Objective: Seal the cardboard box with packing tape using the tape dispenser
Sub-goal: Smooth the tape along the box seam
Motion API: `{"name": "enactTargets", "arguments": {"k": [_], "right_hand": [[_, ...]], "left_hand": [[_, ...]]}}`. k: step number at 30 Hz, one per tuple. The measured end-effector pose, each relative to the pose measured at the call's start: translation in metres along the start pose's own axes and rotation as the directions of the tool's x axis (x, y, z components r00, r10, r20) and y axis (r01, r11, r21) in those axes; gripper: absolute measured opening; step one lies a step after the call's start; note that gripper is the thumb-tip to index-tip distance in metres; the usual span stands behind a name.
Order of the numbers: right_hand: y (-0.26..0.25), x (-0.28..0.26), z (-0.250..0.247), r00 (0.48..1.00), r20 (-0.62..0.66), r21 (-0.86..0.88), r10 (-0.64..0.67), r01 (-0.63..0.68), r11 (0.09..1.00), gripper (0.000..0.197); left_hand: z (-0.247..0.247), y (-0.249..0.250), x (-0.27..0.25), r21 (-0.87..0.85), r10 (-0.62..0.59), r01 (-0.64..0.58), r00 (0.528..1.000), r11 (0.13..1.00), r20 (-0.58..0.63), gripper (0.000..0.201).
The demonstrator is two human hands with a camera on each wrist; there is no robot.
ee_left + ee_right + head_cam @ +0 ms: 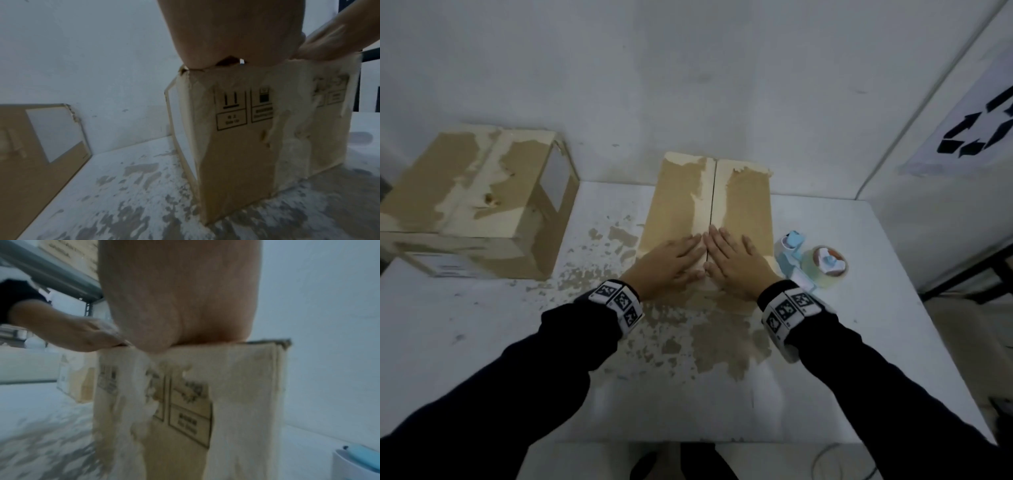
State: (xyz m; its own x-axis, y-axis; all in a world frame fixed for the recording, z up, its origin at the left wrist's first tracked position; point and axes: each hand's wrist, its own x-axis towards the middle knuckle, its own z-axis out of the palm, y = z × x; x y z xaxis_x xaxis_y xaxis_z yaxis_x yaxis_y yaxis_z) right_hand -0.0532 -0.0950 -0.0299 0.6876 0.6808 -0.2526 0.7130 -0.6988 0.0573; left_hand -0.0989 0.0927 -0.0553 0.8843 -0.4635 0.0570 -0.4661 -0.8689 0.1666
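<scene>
Flat on box (674,202), fingers straight: left hand (671,262), right hand (738,262); seam (714,195) runs straight away; dispenser (792,255) right of box, right hand nearer.

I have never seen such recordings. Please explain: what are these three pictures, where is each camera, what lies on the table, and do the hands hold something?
No machine: a person works with bare hands. One picture is from a head camera looking down; two are from wrist cameras looking along each palm. The left hand and the right hand press flat, fingers straight, on the closed top flaps of the worn brown cardboard box, one each side of the seam. They hold nothing. On the white table, right of this box, lies the light blue tape dispenser with a clear tape roll. A larger cardboard box stands at the left.
</scene>
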Motion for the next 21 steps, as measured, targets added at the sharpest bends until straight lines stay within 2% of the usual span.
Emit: {"name": "enactTargets", "arguments": {"k": [2, 5, 7, 9, 10, 12, 14, 16, 19, 21], "right_hand": [[-0.008, -0.005, 0.011, 0.991, -0.126, 0.038, 0.046, -0.042, 0.998, 0.082], [-0.02, -0.011, 0.026, 0.962, -0.259, 0.087, 0.087, -0.066, 0.994, 0.062], [-0.023, -0.011, 0.036, 0.94, -0.335, 0.074, 0.061, -0.038, 0.996, 0.061], [-0.023, -0.012, 0.04, 0.912, -0.409, 0.068, 0.03, -0.002, 0.998, 0.058], [-0.022, -0.013, 0.039, 0.906, -0.423, 0.058, 0.011, 0.015, 0.998, 0.053], [-0.021, -0.013, 0.037, 0.908, -0.418, 0.029, -0.012, 0.027, 0.999, 0.05], [-0.023, -0.013, 0.033, 0.924, -0.382, 0.04, 0.006, 0.01, 0.999, 0.05], [-0.026, -0.013, 0.032, 0.929, -0.369, 0.073, 0.019, 0.009, 0.997, 0.05], [-0.025, -0.019, 0.032, 0.924, -0.382, 0.087, -0.018, 0.056, 0.995, 0.053], [-0.025, -0.024, 0.033, 0.912, -0.406, 0.062, -0.057, 0.089, 0.994, 0.056]], "left_hand": [[0.005, -0.004, -0.002, 0.033, 0.026, -0.026, 1.0, 0.999, -0.004, 0.074], [0.002, -0.007, 0.002, 0.101, 0.065, -0.07, 0.996, 0.992, 0.054, 0.074], [0.0, -0.01, 0.006, 0.127, 0.086, -0.101, 0.99, 0.987, 0.114, 0.076], [0.002, -0.013, 0.01, 0.13, 0.108, -0.119, 0.99, 0.984, 0.091, 0.079], [0.002, -0.012, 0.011, 0.138, 0.112, -0.122, 0.991, 0.983, 0.074, 0.08], [0.0, -0.007, 0.013, 0.084, 0.102, -0.112, 0.988, 0.99, 0.12, 0.085], [-0.003, -0.002, 0.012, 0.059, -0.003, -0.007, 0.985, 0.998, 0.174, 0.086], [-0.003, 0.004, 0.008, 0.039, -0.064, 0.059, 0.985, 0.998, 0.157, 0.076], [0.001, 0.007, -0.002, 0.021, -0.017, 0.015, 0.998, 1.0, 0.063, 0.065], [0.003, 0.006, -0.009, 0.01, 0.016, -0.016, 0.999, 1.0, 0.041, 0.068]]}}
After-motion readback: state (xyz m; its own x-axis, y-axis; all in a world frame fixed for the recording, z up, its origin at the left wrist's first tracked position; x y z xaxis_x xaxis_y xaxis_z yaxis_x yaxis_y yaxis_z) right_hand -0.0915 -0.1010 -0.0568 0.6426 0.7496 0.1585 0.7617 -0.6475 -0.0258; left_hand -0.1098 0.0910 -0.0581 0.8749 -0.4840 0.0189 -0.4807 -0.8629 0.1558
